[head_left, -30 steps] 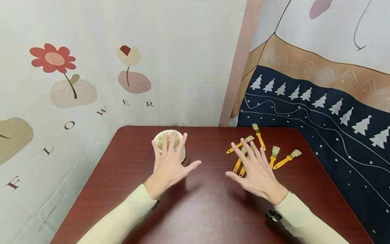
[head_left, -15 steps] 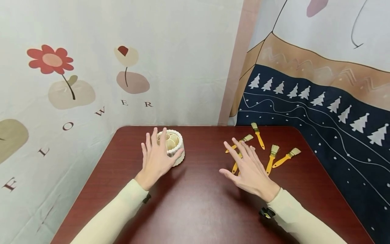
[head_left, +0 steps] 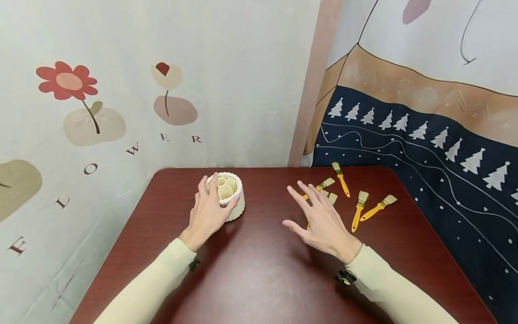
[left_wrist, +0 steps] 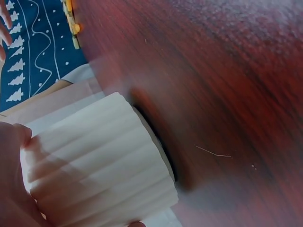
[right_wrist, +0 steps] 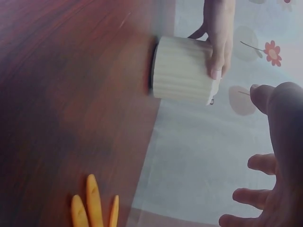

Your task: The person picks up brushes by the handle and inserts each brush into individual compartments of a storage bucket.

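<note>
Gripping the white, ribbed holder [head_left: 237, 208] near its scalloped rim, my left hand [head_left: 207, 217] partly covers its rounded compartments. The holder stands upright on the glossy, wood-grained desk [head_left: 259, 279], a printed cloth [head_left: 243, 90] hanging behind. My right hand [head_left: 327, 227] is spread above brushes [head_left: 360, 209] with yellow handles and pale bristles, partly hiding several, so I can't count them surely.

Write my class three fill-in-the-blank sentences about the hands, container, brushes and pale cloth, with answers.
1. The left hand grips the container, while the right hand holds ____.
2. In the head view, the brushes lie to the ____ of the container.
3. The pale cloth bears the printed word ____.
Missing words: nothing; right; flower.
</note>
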The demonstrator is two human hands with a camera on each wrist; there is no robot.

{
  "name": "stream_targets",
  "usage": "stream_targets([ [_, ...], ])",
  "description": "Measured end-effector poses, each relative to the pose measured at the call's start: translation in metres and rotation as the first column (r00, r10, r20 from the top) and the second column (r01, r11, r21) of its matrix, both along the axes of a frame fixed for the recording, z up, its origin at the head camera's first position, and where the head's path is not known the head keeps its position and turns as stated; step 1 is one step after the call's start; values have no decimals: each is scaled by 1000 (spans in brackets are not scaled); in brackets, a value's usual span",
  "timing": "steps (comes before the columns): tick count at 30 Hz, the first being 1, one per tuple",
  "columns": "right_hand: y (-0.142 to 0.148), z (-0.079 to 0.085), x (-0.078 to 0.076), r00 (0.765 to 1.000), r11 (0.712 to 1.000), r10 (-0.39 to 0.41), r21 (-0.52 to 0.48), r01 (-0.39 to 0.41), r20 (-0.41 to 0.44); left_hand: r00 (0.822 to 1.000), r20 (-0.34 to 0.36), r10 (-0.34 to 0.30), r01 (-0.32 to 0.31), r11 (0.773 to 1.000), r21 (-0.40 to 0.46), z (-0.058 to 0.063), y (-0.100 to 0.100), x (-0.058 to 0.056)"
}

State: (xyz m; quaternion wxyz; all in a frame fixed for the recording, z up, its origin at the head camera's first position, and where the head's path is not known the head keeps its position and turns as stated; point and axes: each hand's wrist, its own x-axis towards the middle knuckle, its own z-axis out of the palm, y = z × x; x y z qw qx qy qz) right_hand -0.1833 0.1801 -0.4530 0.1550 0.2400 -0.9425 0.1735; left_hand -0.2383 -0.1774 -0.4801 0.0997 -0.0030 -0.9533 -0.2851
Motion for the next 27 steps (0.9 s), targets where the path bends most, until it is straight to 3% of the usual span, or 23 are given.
stream_targets([
  [3, -6, 1, -1, 1000, 1000, 8, -4, -7, 5, 1000, 1, -11, 11, 1000, -15, -1, -1, 3],
  [5, -10, 2, -3, 1000, 1000, 19, -6, -19, 1, 999, 29, -26, 26, 1000, -14, 6, 1, 9],
  [18, -44, -1, -16, 993, 992, 120, -29, -120, 0, 990, 57, -132, 134, 990, -35, 11, 3, 14],
  [27, -63, -7, -24, 984, 984, 176, -36, -176, -7, 980, 38, -197, 199, 979, -47, 17, 8, 19],
])
